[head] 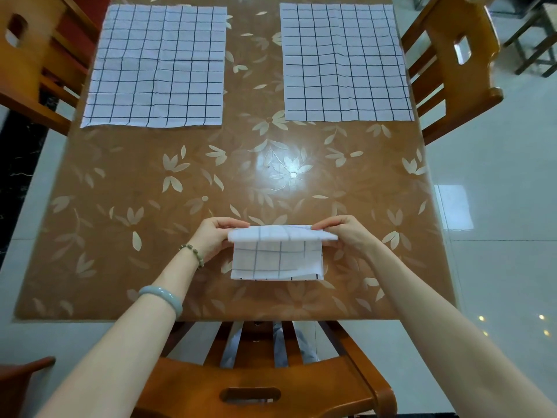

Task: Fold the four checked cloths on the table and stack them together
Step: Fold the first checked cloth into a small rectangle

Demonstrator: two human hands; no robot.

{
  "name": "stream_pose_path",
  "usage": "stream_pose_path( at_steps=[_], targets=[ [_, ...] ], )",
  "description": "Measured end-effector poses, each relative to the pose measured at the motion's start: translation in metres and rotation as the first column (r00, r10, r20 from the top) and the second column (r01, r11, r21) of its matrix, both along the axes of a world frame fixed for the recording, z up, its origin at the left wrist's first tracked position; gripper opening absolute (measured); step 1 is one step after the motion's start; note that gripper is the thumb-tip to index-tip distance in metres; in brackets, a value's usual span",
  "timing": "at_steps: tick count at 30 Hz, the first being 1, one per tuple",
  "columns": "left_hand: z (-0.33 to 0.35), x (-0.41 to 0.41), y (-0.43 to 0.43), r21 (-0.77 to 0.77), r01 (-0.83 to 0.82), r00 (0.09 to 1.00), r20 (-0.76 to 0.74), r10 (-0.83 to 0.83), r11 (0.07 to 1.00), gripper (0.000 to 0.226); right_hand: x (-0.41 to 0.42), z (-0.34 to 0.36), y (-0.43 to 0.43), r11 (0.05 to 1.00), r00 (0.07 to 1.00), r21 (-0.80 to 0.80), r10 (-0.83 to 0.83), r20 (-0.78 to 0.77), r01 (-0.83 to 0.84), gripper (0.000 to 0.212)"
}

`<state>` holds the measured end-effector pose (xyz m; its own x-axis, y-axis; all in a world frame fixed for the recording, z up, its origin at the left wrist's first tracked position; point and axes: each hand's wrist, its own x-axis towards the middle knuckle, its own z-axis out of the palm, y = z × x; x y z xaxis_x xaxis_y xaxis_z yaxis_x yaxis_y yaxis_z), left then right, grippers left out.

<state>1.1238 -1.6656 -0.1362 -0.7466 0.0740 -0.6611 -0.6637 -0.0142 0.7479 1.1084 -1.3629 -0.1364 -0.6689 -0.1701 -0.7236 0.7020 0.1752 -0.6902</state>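
Note:
A small folded checked cloth (277,257) is held up near the table's front edge, its lower part hanging down to the tabletop. My left hand (215,235) pinches its upper left corner and my right hand (346,233) pinches its upper right corner. Two checked cloths lie spread flat at the far end: one on the left (156,66), one on the right (346,63). I cannot tell whether another cloth lies under the held one.
The brown table (150,191) has a glossy flower-patterned cover. Wooden chairs stand at the left (33,64), the right (452,64) and the near side (256,384). A pale tiled floor surrounds the table.

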Motion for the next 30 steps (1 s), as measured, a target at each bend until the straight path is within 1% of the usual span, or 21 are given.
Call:
stream_pose_path(
  at_steps=[2,6,9,13,14,16,19,20,21,22,23,24,25,26,27,28,29,30],
  targets=[
    [0.002,-0.001,0.0,-0.042,0.016,1.0,-0.011,-0.016,0.999,0.024,0.001,0.007,-0.002,1.0,0.999,0.015,0.008,-0.035,-0.008,0.028],
    [0.001,-0.001,0.001,-0.06,0.034,0.999,-0.02,-0.035,0.998,0.024,0.003,0.009,-0.001,0.999,0.997,0.037,0.033,-0.071,-0.03,0.023],
    [-0.004,-0.001,0.002,-0.13,0.064,0.997,-0.03,-0.068,0.989,0.022,0.005,0.009,-0.003,0.99,0.992,0.13,0.071,-0.1,-0.058,0.023],
    [-0.012,-0.004,0.002,-0.275,0.096,0.994,-0.023,-0.106,0.957,0.02,0.007,0.006,-0.01,0.953,0.975,0.283,0.159,-0.152,-0.111,0.03],
    [-0.012,-0.006,0.003,-0.283,0.086,0.995,-0.015,-0.094,0.955,0.019,0.007,0.005,-0.012,0.943,0.973,0.31,0.171,-0.153,-0.117,0.029],
    [-0.012,-0.009,0.005,-0.251,0.06,0.998,0.005,-0.061,0.966,0.014,0.008,0.005,-0.014,0.928,0.972,0.355,0.179,-0.154,-0.115,0.029],
    [-0.012,-0.012,0.006,-0.208,0.03,0.999,0.045,-0.021,0.978,0.018,0.008,0.001,-0.015,0.918,0.968,0.38,0.19,-0.162,-0.117,0.034],
    [-0.011,-0.011,0.009,-0.257,0.047,0.999,0.034,-0.04,0.965,0.017,0.008,0.0,-0.015,0.916,0.969,0.383,0.189,-0.159,-0.116,0.036],
    [-0.011,-0.01,0.011,-0.386,0.09,0.995,-0.005,-0.1,0.918,0.016,0.008,-0.001,-0.015,0.914,0.97,0.389,0.189,-0.154,-0.116,0.037],
    [-0.011,-0.007,0.015,-0.555,0.129,0.98,-0.054,-0.191,0.822,0.019,0.008,-0.001,-0.015,0.912,0.97,0.394,0.189,-0.152,-0.116,0.037],
    [-0.01,-0.003,0.018,-0.707,0.124,0.951,-0.115,-0.286,0.696,0.023,0.009,-0.001,-0.016,0.91,0.969,0.398,0.193,-0.155,-0.118,0.035],
    [-0.009,0.003,0.023,-0.804,0.082,0.904,-0.189,-0.384,0.588,0.027,0.008,-0.001,-0.016,0.907,0.966,0.402,0.201,-0.162,-0.121,0.033],
    [-0.01,0.008,0.027,-0.86,0.03,0.825,-0.266,-0.499,0.509,0.03,0.008,-0.001,-0.017,0.905,0.962,0.407,0.211,-0.172,-0.126,0.03],
    [-0.013,0.014,0.031,-0.898,-0.002,0.71,-0.311,-0.632,0.441,0.032,0.008,0.0,-0.017,0.902,0.959,0.41,0.221,-0.177,-0.132,0.027],
    [-0.018,0.019,0.035,-0.929,-0.018,0.573,-0.312,-0.758,0.369,0.035,0.008,-0.001,-0.017,0.9,0.956,0.413,0.233,-0.181,-0.141,0.023],
    [-0.024,0.024,0.039,-0.955,-0.016,0.434,-0.272,-0.859,0.295,0.039,0.008,-0.001,-0.018,0.895,0.952,0.42,0.246,-0.181,-0.151,0.022],
    [-0.03,0.028,0.042,-0.976,0.004,0.314,-0.207,-0.927,0.219,0.045,0.008,-0.001,-0.018,0.888,0.948,0.43,0.262,-0.183,-0.162,0.022],
    [-0.036,0.032,0.046,-0.989,0.034,0.227,-0.134,-0.965,0.146,0.052,0.009,-0.002,-0.019,0.879,0.942,0.444,0.279,-0.188,-0.172,0.022]
  ],
)
